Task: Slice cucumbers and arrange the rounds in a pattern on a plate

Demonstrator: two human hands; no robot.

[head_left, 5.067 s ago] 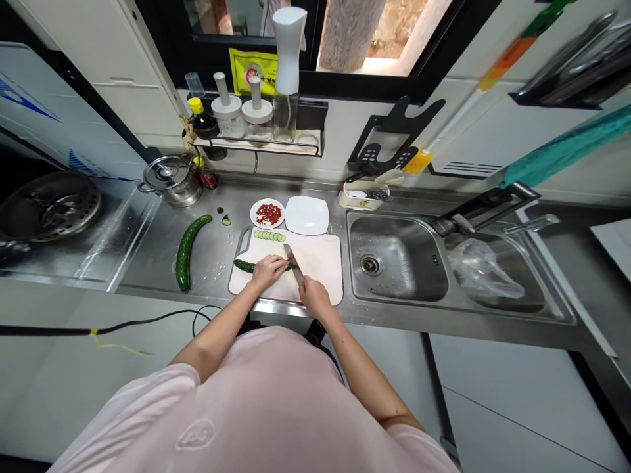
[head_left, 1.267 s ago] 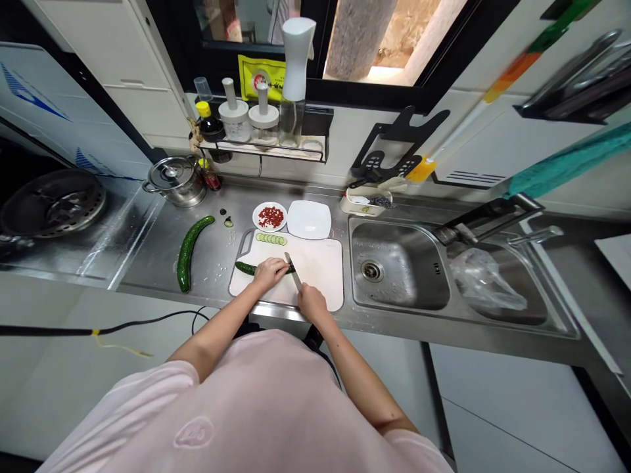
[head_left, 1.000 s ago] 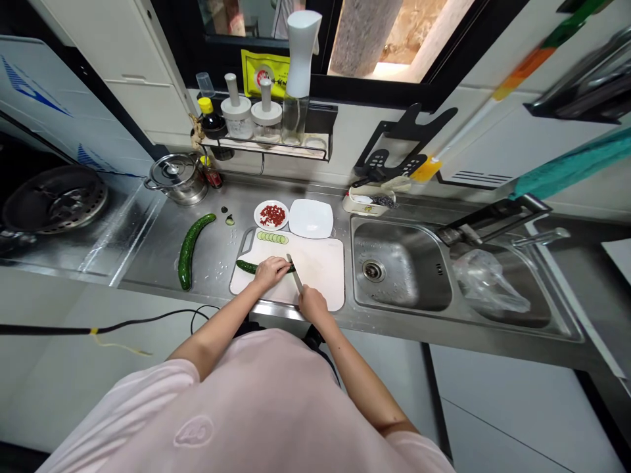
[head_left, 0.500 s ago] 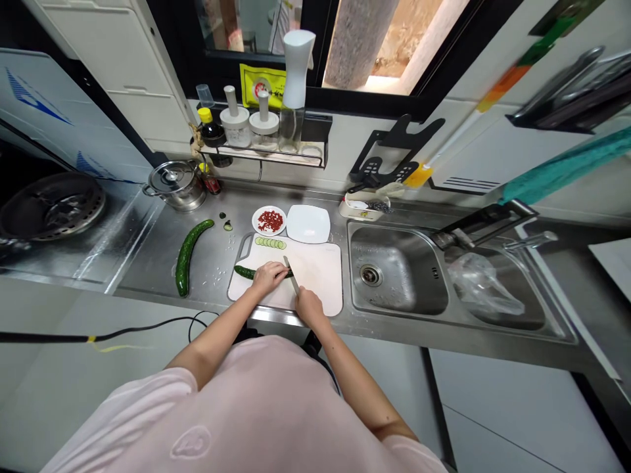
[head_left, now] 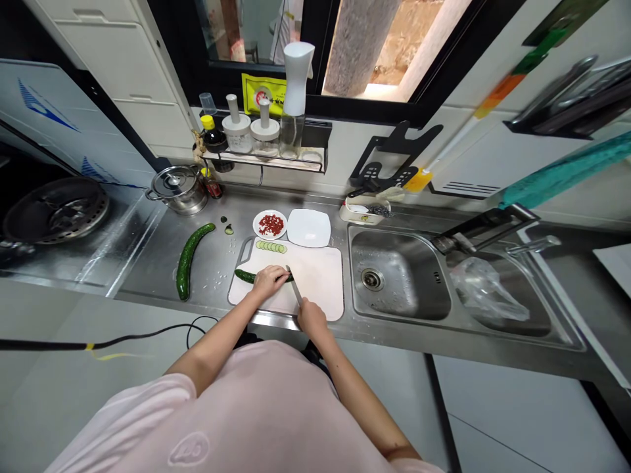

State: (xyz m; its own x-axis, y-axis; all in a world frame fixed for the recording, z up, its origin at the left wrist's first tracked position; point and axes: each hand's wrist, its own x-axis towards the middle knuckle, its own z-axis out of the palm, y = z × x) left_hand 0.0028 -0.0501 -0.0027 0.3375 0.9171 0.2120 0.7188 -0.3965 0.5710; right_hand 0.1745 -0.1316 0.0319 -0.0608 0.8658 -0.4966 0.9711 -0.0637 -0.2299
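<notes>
Curled fingertips (head_left: 279, 276) of the left hand (head_left: 269, 281) are pressed onto a cucumber piece (head_left: 249, 276), which lies on a white cutting board (head_left: 320, 289). A kitchen knife (head_left: 294, 291) is gripped in the closed right hand (head_left: 311, 316), its blade just beside the cucumber.

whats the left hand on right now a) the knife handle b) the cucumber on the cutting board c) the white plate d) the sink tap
B. The left hand presses on the cucumber on the cutting board, while the right hand holds the knife.
</notes>
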